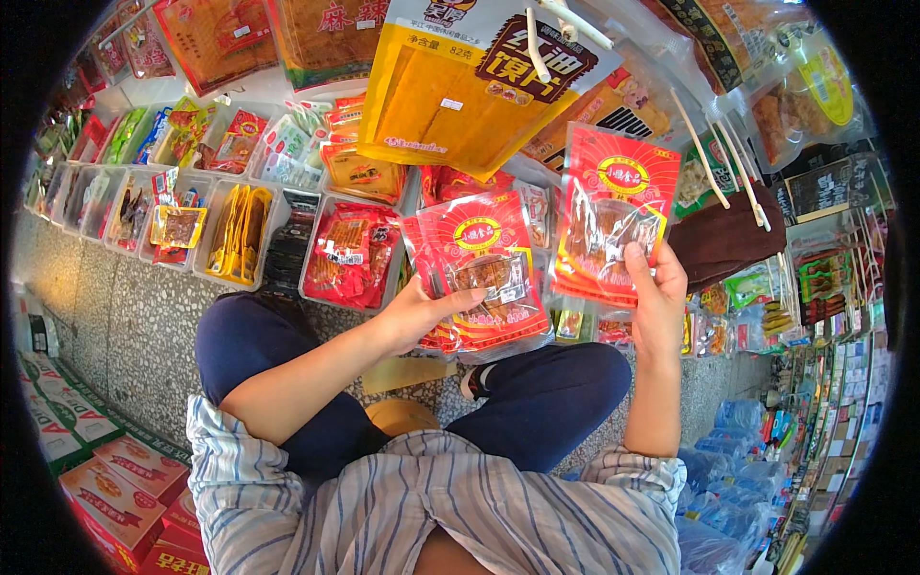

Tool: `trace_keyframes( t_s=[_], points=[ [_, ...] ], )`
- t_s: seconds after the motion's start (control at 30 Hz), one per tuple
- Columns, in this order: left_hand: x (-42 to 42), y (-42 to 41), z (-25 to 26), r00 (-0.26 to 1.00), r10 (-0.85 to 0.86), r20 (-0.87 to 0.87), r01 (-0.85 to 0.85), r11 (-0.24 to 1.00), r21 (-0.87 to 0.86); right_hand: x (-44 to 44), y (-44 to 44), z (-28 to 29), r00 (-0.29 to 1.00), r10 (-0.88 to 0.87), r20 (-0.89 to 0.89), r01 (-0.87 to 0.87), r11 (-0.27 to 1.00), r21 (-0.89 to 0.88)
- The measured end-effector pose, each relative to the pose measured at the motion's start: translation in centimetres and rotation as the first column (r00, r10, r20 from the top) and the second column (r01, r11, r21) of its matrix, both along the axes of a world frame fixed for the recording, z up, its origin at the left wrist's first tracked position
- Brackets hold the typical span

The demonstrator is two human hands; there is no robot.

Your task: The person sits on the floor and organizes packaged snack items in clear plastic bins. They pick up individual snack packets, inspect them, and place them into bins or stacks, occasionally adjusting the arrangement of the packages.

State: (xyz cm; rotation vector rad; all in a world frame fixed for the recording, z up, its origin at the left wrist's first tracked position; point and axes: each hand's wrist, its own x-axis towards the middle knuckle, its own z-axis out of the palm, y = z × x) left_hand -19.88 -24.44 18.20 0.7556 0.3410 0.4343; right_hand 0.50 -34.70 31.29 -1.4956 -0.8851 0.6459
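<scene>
Several red foil snack packets are fanned together in my left hand, with the thumb across the front one. My right hand grips a like red packet at its lower right corner, upright and a short way right of the others. Both kinds show a clear window with brown food behind it. Left of my left hand is a clear plastic bin of red snack packets. Part of the display behind the held packets is hidden.
A large yellow snack bag hangs on white display hooks above my hands. Bins of yellow packets stand to the left. Stacked cartons lie lower left, and wrapped water bottles lower right. A dark brown cloth-like item is beside the right hand.
</scene>
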Motion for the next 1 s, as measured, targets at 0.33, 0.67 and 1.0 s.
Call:
trace_keyframes(
  t_s=[0.33, 0.67, 1.0],
  points=[
    [0.0, 0.0, 0.3, 1.000, 0.025, -0.005, -0.024, 0.996, 0.084, -2.8, 0.4, -0.9, 0.950, 0.187, -0.252, -0.215, 0.973, -0.089],
    [0.0, 0.1, -0.8, 1.000, 0.002, -0.005, -0.002, 0.999, -0.052, -3.0, 1.5, -5.0, 0.976, 0.162, -0.142, -0.188, 0.964, -0.188],
    [0.2, -0.2, -0.3, 0.996, 0.088, -0.017, -0.087, 0.996, 0.036, -6.1, -0.2, 0.4, 0.188, 0.095, 0.978, 0.126, 0.985, -0.120]
  ],
)
